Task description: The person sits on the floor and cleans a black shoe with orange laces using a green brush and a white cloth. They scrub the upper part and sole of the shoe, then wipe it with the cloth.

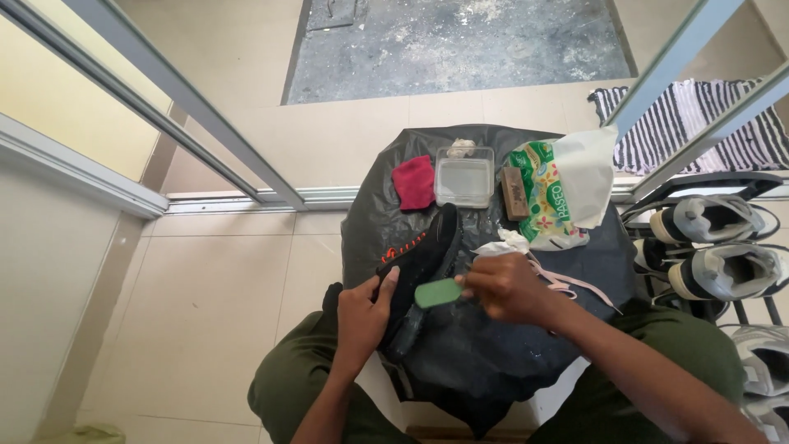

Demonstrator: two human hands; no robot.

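A black shoe (427,251) with orange marks lies on its side on a small table covered in black plastic sheet (370,214). My left hand (366,312) grips the shoe's heel end. My right hand (505,286) holds a green flat brush (437,292) against the shoe's side. A crumpled white cloth (503,243) and pale pink laces (567,286) lie just beyond my right hand.
At the table's far side sit a red cloth (413,182), a clear plastic tub (464,177), a brown block (515,193) and a green-and-white bag (559,185). A shoe rack with grey sneakers (715,247) stands to the right. A sliding door track (238,197) runs behind.
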